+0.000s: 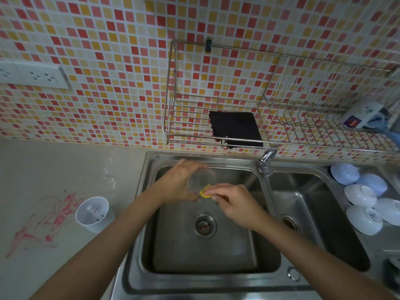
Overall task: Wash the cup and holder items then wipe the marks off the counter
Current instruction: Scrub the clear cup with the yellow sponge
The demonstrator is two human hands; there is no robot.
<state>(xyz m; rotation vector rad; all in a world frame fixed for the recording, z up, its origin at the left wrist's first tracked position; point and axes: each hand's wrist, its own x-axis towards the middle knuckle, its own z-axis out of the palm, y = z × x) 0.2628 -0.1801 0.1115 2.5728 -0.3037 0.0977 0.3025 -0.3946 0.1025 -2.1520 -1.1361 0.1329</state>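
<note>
Over the left sink basin (173, 252), my left hand (176, 184) grips a clear glass cup (202, 179), tilted with its mouth toward me. My right hand (234, 202) pinches a small yellow sponge (204, 192) against the cup's rim. A white holder cup (94, 213) with small items inside stands on the counter left of the sink. Red scribble marks (49, 217) cover the pale counter beside it.
A tap (267, 161) sits between the two basins. A wire rack (270, 126) on the tiled wall holds a dark cloth (234, 128) and a box at right. Several white bowls (361, 198) lie upside down right of the second basin (313, 213). Wall sockets (32, 75) are at left.
</note>
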